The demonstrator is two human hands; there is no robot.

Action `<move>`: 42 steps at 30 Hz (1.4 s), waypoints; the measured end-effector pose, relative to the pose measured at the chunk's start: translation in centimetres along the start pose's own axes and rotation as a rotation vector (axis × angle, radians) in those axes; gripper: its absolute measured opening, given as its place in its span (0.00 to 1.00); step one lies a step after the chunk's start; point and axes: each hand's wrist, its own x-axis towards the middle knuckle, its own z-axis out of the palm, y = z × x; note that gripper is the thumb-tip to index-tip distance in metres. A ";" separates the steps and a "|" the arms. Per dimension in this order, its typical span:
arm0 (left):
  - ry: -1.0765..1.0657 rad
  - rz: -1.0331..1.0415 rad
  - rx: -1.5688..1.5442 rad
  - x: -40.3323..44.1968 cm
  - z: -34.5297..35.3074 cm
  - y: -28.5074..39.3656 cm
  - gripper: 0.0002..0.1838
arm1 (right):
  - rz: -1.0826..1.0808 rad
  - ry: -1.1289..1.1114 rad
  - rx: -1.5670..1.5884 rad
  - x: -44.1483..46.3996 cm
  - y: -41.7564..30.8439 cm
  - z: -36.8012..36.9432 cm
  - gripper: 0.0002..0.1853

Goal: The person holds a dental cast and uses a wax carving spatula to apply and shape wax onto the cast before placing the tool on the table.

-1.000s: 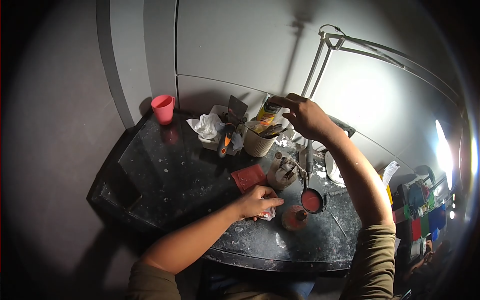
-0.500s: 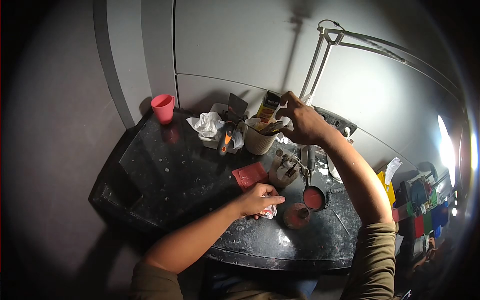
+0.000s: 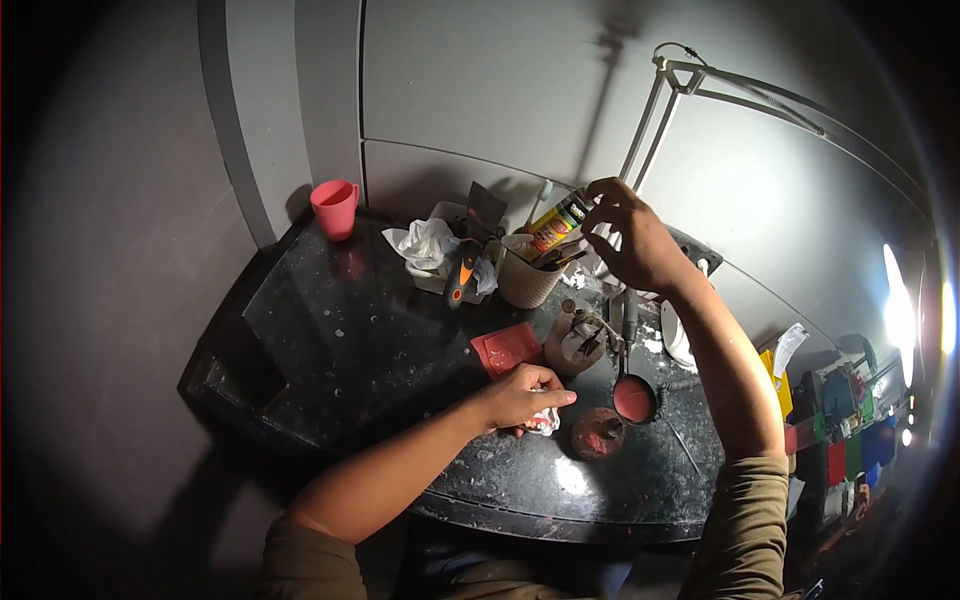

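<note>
Piece (image 3: 545,421), red and white, held under curled fingers of left hand (image 3: 520,397); right hand (image 3: 637,240) with fingers parted beside can (image 3: 555,226), contact unclear.

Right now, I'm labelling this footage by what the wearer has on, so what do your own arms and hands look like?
Both arms have plain olive-brown sleeves, the left sleeve and right sleeve ending near the elbows, the right one gathered in folds. Forearms are bare below. The left hand and right hand show no gloves, and no watch shows.

Mug (image 3: 333,215) left of basket (image 3: 528,286), ladle (image 3: 635,399) right of jar (image 3: 559,350)
</note>
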 end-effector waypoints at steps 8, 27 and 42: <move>0.015 0.006 -0.048 0.3 -0.1 -0.4 0.18 | 0.199 0.290 0.121 -3.3 -2.5 -5.6 0.06; -0.077 0.058 0.023 0.1 0.4 -0.6 0.13 | 0.984 0.487 1.389 -33.3 -17.6 -3.9 0.05; -0.091 0.002 0.131 -0.9 1.8 -0.5 0.15 | 0.700 0.097 1.751 -33.9 -25.5 -0.6 0.18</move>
